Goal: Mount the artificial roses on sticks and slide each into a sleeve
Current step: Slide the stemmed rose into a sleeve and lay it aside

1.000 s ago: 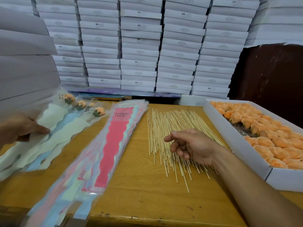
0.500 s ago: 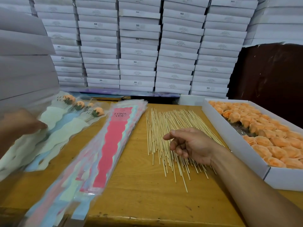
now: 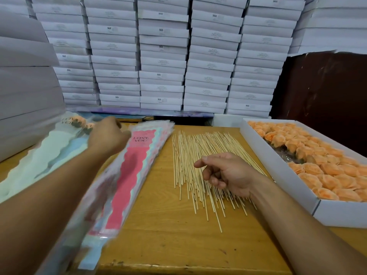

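A spread pile of thin wooden sticks (image 3: pixel 188 147) lies on the middle of the wooden table (image 3: pixel 158 241). My right hand (image 3: pixel 228 171) rests on the pile with loosely curled fingers and the thumb out; I see nothing held in it. A stack of printed sleeves (image 3: pixel 129 175), a pink "LOVE YOU" one on top, lies left of the sticks. Further left lie finished sleeved roses (image 3: pixel 49 155). My left hand (image 3: pixel 107 135) reaches over the top end of the sleeve stack, blurred, its fingers hidden. Orange roses (image 3: pixel 317 155) fill a white box (image 3: pixel 278 173) at right.
Tall stacks of flat white boxes (image 3: pixel 162 56) wall off the back of the table, and more white boxes (image 3: pixel 25 86) rise at the left. A dark brown panel (image 3: pixel 327 86) stands behind the rose box. The table's front edge is close to me.
My left hand has swung from the far left, by the finished roses, forward and right to the top of the sleeve stack. My right hand has stayed on the sticks.
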Demonstrator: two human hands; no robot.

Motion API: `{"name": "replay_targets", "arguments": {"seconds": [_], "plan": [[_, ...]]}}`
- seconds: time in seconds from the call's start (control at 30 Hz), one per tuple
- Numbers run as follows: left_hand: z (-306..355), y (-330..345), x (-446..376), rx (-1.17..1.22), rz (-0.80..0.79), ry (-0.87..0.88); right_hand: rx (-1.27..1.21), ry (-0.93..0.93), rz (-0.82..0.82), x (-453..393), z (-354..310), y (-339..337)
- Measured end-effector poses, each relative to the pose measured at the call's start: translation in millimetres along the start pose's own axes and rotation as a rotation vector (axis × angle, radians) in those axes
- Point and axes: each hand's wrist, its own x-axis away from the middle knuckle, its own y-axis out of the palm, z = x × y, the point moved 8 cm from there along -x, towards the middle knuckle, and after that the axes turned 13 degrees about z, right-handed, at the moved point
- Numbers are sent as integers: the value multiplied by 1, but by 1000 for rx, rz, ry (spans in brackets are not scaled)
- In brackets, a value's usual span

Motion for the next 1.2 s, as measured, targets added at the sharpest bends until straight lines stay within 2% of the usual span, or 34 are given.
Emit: {"name": "replay_targets", "arguments": {"seconds": [0.17, 0.37, 0.77, 0.97, 1.07, 1.2], "plan": [[67, 38, 42, 289, -102, -58, 3, -4, 13, -1, 0, -2], [104, 76, 85, 465, -164, -236, 22, -26, 60, -2, 0, -5], [112, 87, 114, 573, -150, -142, 84, -90, 105, -3, -3, -8], [112, 85, 115, 471, -107, -18, 338, -223, 289, -3, -14, -20], [114, 84, 116, 454, -89, 17, 541, -286, 373, -2, -35, -36], [115, 84, 116, 452, -90, 39, 854, -273, 484, -1, -69, -80]]}}
